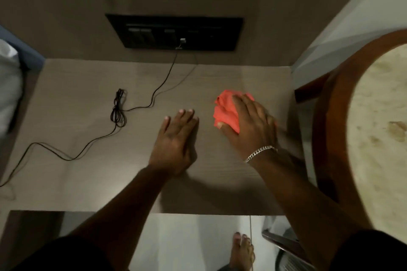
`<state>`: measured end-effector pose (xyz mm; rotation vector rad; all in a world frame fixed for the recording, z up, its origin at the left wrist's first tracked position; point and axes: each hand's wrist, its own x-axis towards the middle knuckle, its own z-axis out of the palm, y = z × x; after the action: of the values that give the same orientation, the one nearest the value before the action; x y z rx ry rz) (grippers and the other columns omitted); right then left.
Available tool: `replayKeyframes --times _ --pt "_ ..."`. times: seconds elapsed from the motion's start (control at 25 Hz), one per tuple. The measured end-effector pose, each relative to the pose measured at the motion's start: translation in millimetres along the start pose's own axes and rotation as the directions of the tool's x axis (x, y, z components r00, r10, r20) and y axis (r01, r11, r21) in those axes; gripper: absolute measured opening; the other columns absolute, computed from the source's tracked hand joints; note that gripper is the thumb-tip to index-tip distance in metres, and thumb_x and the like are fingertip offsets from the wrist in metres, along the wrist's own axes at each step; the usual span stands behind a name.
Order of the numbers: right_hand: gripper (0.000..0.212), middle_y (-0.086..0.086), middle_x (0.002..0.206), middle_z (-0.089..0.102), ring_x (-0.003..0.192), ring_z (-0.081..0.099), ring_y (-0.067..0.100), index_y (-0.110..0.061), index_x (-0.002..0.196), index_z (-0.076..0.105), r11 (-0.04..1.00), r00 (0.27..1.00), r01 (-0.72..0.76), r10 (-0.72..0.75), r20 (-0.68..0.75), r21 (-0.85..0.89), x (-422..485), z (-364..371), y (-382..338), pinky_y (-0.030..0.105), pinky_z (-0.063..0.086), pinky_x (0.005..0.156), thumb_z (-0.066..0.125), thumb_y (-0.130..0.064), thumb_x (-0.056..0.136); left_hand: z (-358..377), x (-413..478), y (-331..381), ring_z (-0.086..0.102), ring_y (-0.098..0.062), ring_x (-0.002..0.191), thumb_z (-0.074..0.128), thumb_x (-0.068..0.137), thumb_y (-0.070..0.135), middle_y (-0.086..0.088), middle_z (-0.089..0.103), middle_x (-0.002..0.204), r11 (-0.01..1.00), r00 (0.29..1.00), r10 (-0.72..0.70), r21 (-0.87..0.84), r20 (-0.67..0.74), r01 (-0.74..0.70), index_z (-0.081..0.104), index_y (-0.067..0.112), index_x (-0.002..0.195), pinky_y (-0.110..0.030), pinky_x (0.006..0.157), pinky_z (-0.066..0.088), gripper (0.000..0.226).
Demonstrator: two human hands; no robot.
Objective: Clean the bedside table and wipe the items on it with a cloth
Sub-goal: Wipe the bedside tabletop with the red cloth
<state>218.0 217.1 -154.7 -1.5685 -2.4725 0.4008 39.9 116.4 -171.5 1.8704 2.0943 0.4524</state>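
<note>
The bedside table (88, 174) has a pale wood-grain top and fills the middle of the head view. A crumpled orange-red cloth (224, 110) lies on its right half. My right hand (251, 125) presses flat on the cloth, fingers spread over it, a silver chain on the wrist. My left hand (176, 141) rests palm down on the bare tabletop just left of the cloth, fingers together, holding nothing. A thin black cable (119, 108) lies on the left half, partly coiled in a small bundle.
The cable runs up to a black switch and socket panel (176, 33) on the back wall. A round marble-topped table with a wooden rim (326, 130) stands close on the right. White bedding (8, 86) is at the left edge. My bare foot (242, 251) stands below the table's front edge.
</note>
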Motion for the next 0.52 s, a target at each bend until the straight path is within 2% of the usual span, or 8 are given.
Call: replayKeyframes --times 0.08,0.2,0.28,0.36,0.52 --pt "0.071 0.007 0.155 0.034 0.142 0.03 0.032 -0.029 0.142 0.037 0.989 0.999 0.002 0.004 0.041 -0.145 -1.6 20.2 8.9 0.058 0.025 0.108 0.042 -0.066 0.08 1.0 8.6 -18.0 0.021 -0.027 0.148 0.039 0.084 0.032 -0.007 0.026 0.159 0.982 0.999 0.023 0.185 0.038 -0.03 0.031 0.017 0.149 -0.054 0.118 0.015 0.068" --pt "0.068 0.007 0.156 0.033 0.143 0.028 0.033 -0.032 0.14 0.037 0.984 0.998 -0.063 0.057 -0.039 -0.165 39.1 29.0 6.3 0.063 0.02 0.109 0.034 -0.069 0.083 -2.2 31.2 -31.3 0.001 -0.024 0.151 0.025 0.093 0.046 -0.006 0.005 0.164 0.974 0.998 -0.062 0.22 0.009 0.059 0.009 0.018 0.154 -0.054 0.119 0.005 0.069" --pt "0.066 0.008 0.155 0.033 0.143 0.028 0.033 -0.032 0.14 0.038 0.976 0.979 -0.18 0.166 -0.118 -0.122 76.9 32.1 -3.1 0.064 0.02 0.11 0.03 -0.068 0.085 -0.8 42.3 -35.3 -0.002 -0.024 0.151 0.022 0.093 0.048 -0.008 0.002 0.164 0.971 0.994 -0.108 0.218 0.015 0.102 0.005 0.016 0.154 -0.055 0.119 0.003 0.07" --pt "0.063 0.007 0.157 0.031 0.144 0.025 0.033 -0.034 0.14 0.039 0.968 0.967 -0.236 0.227 -0.115 -0.081 90.3 33.1 -19.9 0.065 0.018 0.111 0.03 -0.065 0.085 -0.1 45.6 -33.9 -0.001 -0.025 0.151 0.023 0.093 0.045 -0.008 0.004 0.164 0.97 0.994 -0.106 0.222 0.02 0.099 0.006 0.014 0.153 -0.056 0.119 0.004 0.07" --pt "0.056 0.008 0.153 0.039 0.141 0.033 0.033 -0.032 0.133 0.051 0.991 0.997 0.052 -0.059 -0.057 -0.121 -0.4 41.3 -57.5 0.062 0.027 0.107 0.048 -0.054 0.081 -3.7 46.0 -46.6 0.01 -0.023 0.15 0.028 0.092 0.043 -0.007 0.015 0.163 0.971 0.99 -0.123 0.2 -0.062 0.133 0.016 0.015 0.153 -0.056 0.118 0.009 0.068"
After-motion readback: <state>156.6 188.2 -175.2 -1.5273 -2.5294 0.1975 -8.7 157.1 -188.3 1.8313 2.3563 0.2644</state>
